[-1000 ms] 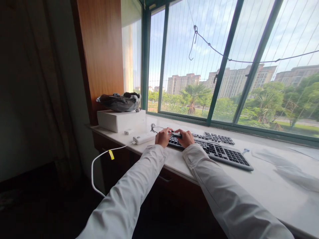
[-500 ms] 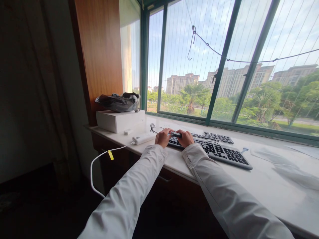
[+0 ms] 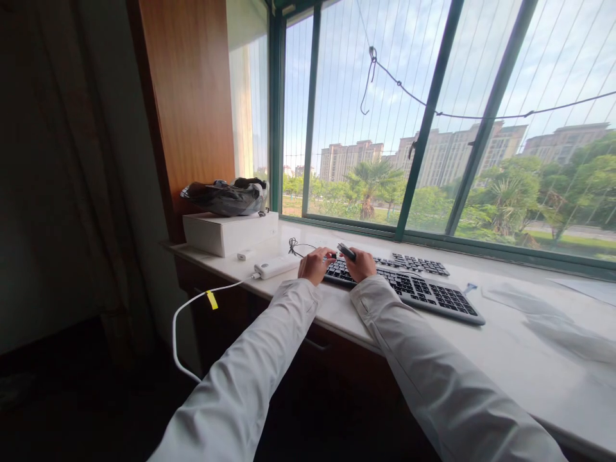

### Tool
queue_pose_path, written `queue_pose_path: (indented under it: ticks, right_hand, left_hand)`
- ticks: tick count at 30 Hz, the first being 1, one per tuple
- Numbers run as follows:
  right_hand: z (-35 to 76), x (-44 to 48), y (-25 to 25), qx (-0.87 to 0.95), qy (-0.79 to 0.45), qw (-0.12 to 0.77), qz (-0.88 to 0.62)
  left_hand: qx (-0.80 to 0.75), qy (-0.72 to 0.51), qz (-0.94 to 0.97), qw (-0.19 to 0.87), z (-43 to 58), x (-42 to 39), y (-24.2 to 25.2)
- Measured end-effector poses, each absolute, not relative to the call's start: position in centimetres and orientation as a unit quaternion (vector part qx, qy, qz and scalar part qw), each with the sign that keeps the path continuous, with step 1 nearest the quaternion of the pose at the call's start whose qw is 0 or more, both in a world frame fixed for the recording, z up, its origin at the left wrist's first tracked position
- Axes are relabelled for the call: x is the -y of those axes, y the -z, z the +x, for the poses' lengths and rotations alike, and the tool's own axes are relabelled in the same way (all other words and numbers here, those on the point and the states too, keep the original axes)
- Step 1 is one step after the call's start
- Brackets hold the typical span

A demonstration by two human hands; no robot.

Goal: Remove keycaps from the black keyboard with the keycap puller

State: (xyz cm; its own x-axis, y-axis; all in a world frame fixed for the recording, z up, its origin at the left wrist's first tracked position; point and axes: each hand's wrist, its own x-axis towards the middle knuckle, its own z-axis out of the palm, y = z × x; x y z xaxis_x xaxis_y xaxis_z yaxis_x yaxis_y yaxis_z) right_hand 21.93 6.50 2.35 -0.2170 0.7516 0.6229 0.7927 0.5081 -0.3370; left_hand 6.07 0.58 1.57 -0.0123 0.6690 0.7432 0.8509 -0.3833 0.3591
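A dark grey keyboard (image 3: pixel 433 296) lies at a slant on the white counter, many of its keys showing pale gaps. My left hand (image 3: pixel 315 264) is closed over its left end, fingertips pinched on a small black piece (image 3: pixel 333 256), too small to tell for sure. Just beside it, my right hand (image 3: pixel 362 264) is wrapped round a short dark hand tool (image 3: pixel 346 251), whose end points up and left above the keys. Loose black keycaps (image 3: pixel 419 264) are laid out in rows behind the keyboard.
Left of my hands lie a white power strip (image 3: pixel 276 267) with a cable, a small white block (image 3: pixel 245 255) and a thin black cord (image 3: pixel 293 246). A white box (image 3: pixel 226 235) carries a dark plastic bag (image 3: pixel 224 199). Clear plastic sheeting (image 3: pixel 543 311) lies right.
My right hand has tilted the dark tool upward, away from the left fingertips, where it lay level before. The left hand has stayed nearly in place.
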Motion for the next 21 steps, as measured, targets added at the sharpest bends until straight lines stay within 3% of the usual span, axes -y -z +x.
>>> queue_pose_path:
  ticks: [7,12,21]
  right_hand:
    - [21.93,-6.01,-2.74,0.759,0.031,0.342,-0.554]
    - [21.56,-5.64,-2.65,0.809,0.081,0.300,-0.499]
    - [21.71,-5.72,-2.45,0.829,0.103,0.312,-0.452]
  left_hand:
    - [0.559,0.450,-0.690,0.098,6.14,-0.86,-1.43]
    - [0.572,0.437,-0.685,0.115,6.25,-0.53,-1.63]
    - [0.569,0.424,-0.696,0.113,6.26,-0.29,-1.77]
